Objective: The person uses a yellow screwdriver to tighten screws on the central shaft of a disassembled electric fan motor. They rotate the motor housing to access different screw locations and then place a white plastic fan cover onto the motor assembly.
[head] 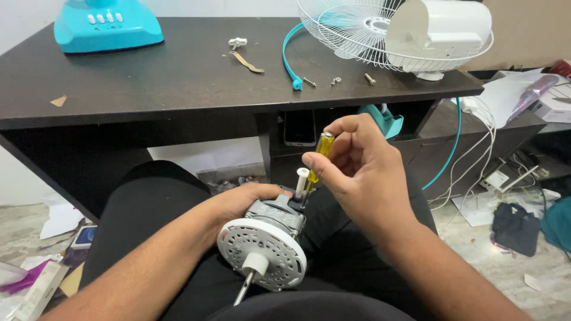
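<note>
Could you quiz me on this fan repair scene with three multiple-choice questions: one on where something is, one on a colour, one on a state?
1. Where does the fan motor rest?
A. on the desk
B. on the person's lap
C. on the floor

2. What colour is the screwdriver handle?
A. yellow
B. red
C. black

3. What is the right hand doing?
A. lying open
B. pressing the fan base buttons
C. gripping the screwdriver

Answers:
1 B, the left hand steadies it between the thighs.
2 A, clear yellow shows above the fingers.
3 C, the fingers close around its handle, tip at the motor.
</note>
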